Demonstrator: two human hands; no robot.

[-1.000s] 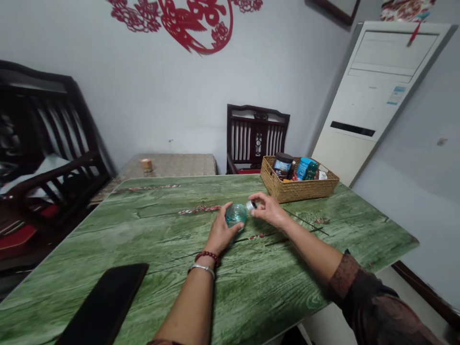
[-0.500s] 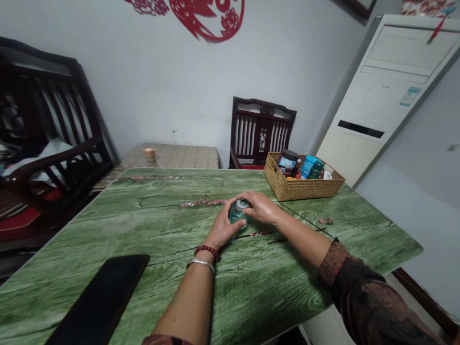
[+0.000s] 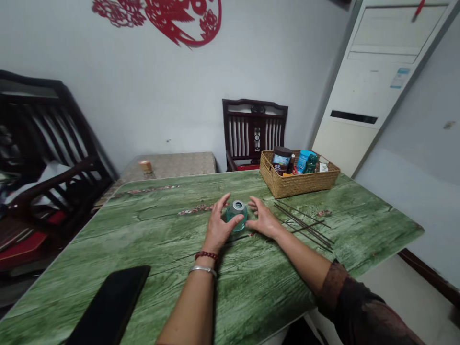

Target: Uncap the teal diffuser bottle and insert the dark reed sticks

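Note:
A small teal glass bottle (image 3: 236, 216) stands upright on the green wood-print table (image 3: 136, 230), its silver-ringed mouth showing on top. My left hand (image 3: 218, 225) is beside the bottle on its left, fingers spread and almost against the glass. My right hand (image 3: 262, 219) rests on the tabletop to the bottle's right, fingers apart and holding nothing. Several thin dark sticks (image 3: 304, 225) lie in a loose bundle to the right of my right hand. I cannot see a separate cap anywhere.
A wicker basket (image 3: 298, 179) holding jars and bottles sits at the table's far right. A flat black slab, perhaps a phone (image 3: 109, 306), lies near the near edge. Dark wooden chairs (image 3: 253, 134) and a side table (image 3: 168, 164) stand beyond.
My hands have drawn apart and let go of the bottle, which now stands upright by itself. My right hand has come off its top. The view has shifted slightly.

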